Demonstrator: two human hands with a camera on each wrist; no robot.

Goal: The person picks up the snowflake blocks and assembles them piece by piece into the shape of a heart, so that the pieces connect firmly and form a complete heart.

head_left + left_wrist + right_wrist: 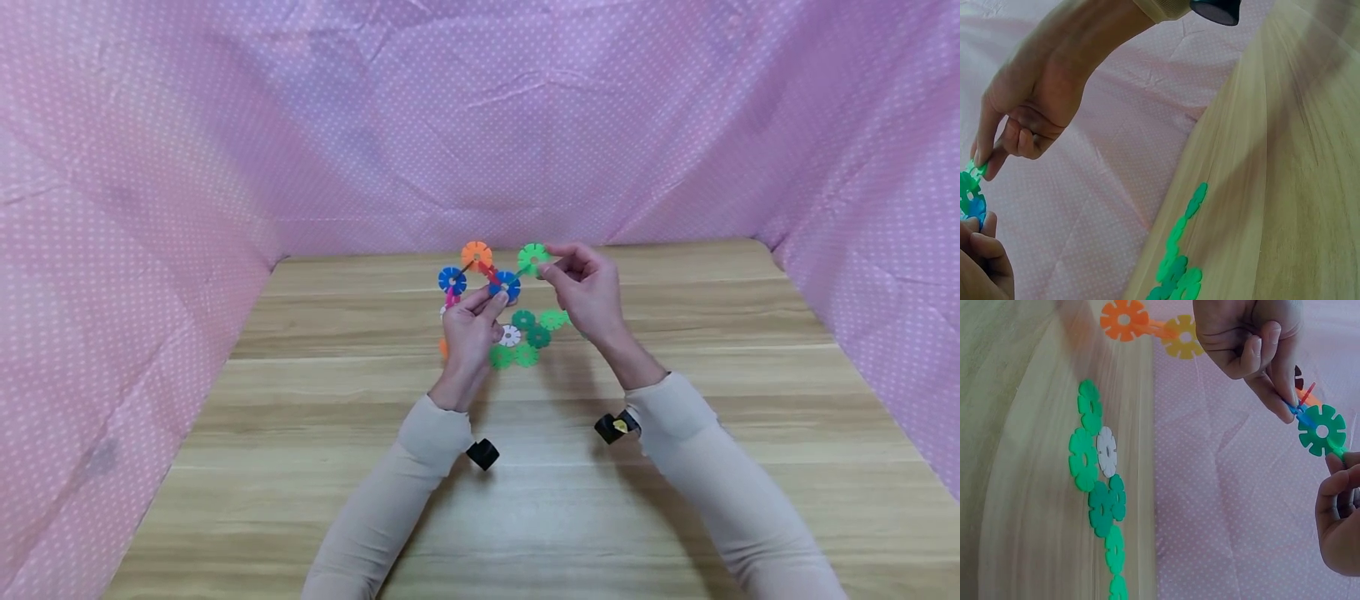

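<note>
Worktop (547,533) with wood grain, dotted cloth (480,125) beyond, flat notched discs (538,337) partly behind right grip (590,292), which pinches green disc (533,249), left grip (471,332) pinching blue disc (509,279)

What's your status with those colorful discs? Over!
Left fingers pinch blue disc. Right fingers pinch bright green disc. Both join one chain. Nothing visibly blocking.

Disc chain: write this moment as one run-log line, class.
left hand: pinches blue disc; right hand: pinches light-green disc; white disc: on table
</note>
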